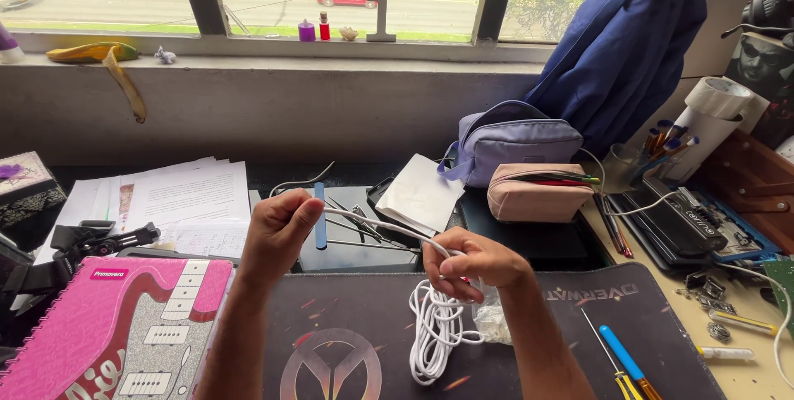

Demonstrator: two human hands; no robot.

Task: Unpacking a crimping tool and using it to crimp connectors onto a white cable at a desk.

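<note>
My left hand (pixel 277 230) pinches one end of a white cable (pixel 434 330) and holds it taut above the desk. My right hand (pixel 473 263) grips the same cable further along, where it gathers into a hanging bundle of loops over the dark desk mat (pixel 364 317). A small clear plastic bag (pixel 495 321) lies just under the right hand. A thin blue stick (pixel 319 218) shows behind the left hand's fingers.
A pink notebook (pixel 107 325) lies at the front left, papers (pixel 182 197) behind it. Lilac pouch (pixel 513 139) and pink pencil case (pixel 538 193) sit at the back right. Screwdrivers (pixel 624 363), a black case (pixel 674 226) and small parts crowd the right side.
</note>
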